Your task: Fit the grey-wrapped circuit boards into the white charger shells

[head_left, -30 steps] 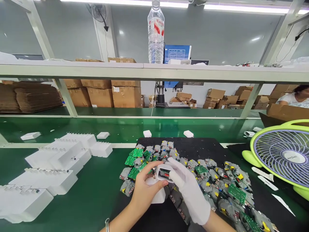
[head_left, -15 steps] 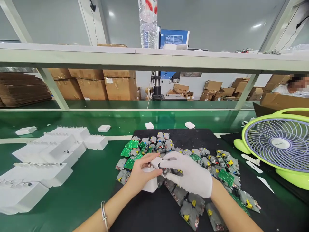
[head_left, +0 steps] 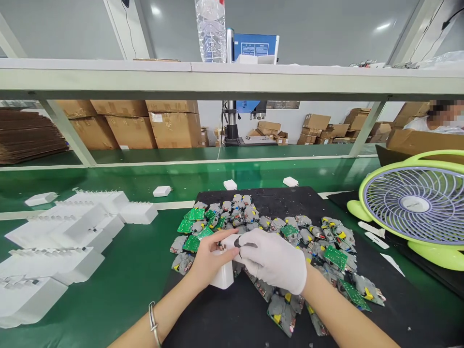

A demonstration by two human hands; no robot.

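My bare left hand [head_left: 211,261] is closed round a white plastic housing [head_left: 224,276], whose lower end shows beneath the fingers. Against its upper part, my right hand [head_left: 273,258] in a white glove has its fingers drawn together in a pinch; a small dark spot shows at the fingertips, too small to name. Both hands are over the black mat [head_left: 213,319]. Grey circuit assemblies [head_left: 281,311] with yellow parts and green boards [head_left: 336,257] lie behind and to the right of them.
Stacked white housings [head_left: 78,224] cover the left side. Several single white pieces [head_left: 162,191] rest along the bench's far part. A green fan [head_left: 415,204] stands at the right. Above runs a shelf [head_left: 145,79] with a bottle [head_left: 211,34]. A person is at the far right.
My gloved right hand has shifted slightly left and its fingers are drawn closer together at the housing. The whole view has shifted a little.
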